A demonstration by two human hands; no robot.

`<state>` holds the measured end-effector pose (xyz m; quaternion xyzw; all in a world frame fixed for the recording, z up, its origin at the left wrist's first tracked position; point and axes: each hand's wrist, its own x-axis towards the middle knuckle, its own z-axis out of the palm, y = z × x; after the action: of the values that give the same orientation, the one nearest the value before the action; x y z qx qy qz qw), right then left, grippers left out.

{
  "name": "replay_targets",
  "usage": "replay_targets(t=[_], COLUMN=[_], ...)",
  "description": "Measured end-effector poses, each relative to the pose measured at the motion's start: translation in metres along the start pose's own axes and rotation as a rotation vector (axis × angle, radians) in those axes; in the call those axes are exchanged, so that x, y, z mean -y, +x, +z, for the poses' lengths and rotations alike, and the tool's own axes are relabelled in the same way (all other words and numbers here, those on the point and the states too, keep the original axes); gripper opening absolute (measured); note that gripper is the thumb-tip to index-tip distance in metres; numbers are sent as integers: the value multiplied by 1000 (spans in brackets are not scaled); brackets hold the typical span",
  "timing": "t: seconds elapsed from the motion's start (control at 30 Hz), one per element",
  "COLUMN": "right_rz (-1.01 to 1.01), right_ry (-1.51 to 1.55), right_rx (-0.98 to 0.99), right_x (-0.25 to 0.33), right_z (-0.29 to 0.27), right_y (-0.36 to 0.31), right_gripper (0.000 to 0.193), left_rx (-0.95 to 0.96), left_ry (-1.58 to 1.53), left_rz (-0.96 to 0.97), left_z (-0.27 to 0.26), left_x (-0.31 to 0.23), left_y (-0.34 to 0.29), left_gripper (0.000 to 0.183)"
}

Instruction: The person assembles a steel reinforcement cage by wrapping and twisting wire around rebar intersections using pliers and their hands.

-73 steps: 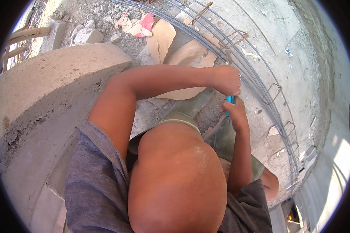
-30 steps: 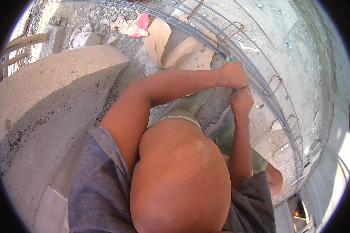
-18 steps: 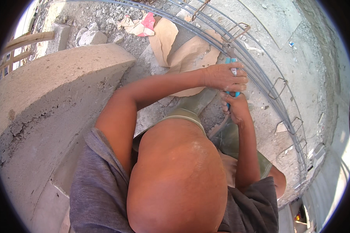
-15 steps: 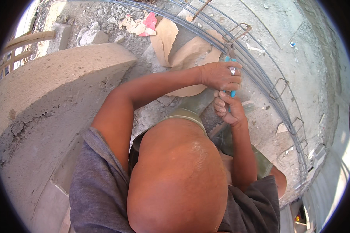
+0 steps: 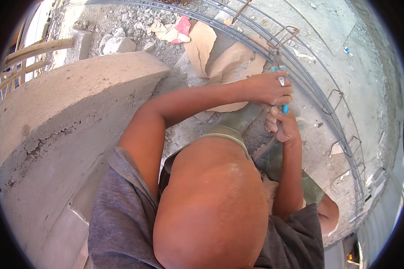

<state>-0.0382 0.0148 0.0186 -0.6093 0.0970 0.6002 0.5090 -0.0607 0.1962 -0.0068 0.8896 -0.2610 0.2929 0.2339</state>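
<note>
Both of my hands work close together on a pair of pliers (image 5: 285, 109) with bright blue handles. My left hand (image 5: 269, 88), a ring on one finger, is closed round the handles near their upper part. Just below it, my right hand (image 5: 280, 124) is curled closed at the lower handle end. The metal jaws (image 5: 276, 58) point away from me and meet the bundle of grey steel rebar (image 5: 304, 80), close to a bent rusty stirrup (image 5: 288, 36). What exactly the jaws grip is too small to make out.
A curved concrete block (image 5: 90, 74) rises at my left. Torn brown paper (image 5: 231, 67), a pink-and-white scrap (image 5: 177, 29) and rubble (image 5: 119, 45) lie beyond my hands. My green boots (image 5: 238, 121) stand below them. The rebar cage curves round from the far side to the right.
The whole view has shifted slightly, so everything sits a little farther right. Both hands keep their hold on the pliers, with their jaws still at the rebar.
</note>
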Motion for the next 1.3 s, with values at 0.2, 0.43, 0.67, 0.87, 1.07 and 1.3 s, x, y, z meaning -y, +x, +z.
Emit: replay_targets(t=[0.2,0.43,0.67,0.87,1.07,1.3], right_rz=[-296,-103,-219,-265,-334,-308], right_ry=[-842,-337,-691,-645,-706,-443], right_rx=[-522,-103,-351,-431,-507,-279], right_x=[-6,6,23,13,6,4], right_z=[15,-19,29,23,24,37], right_y=[6,17,12,-18,-24,-26], right_gripper=[34,32,39,41,43,39], left_rx=[839,379,580,261,-277,-203], left_ry=[56,91,27,148,-801,-1405], left_rz=[-62,-40,-151,-367,-1500,-1537], left_z=[10,4,-10,-52,-73,-62], left_x=[-4,1,17,-22,-19,-11], left_y=[19,23,-11,16,4,-13], left_gripper=[9,7,4,50,71,52])
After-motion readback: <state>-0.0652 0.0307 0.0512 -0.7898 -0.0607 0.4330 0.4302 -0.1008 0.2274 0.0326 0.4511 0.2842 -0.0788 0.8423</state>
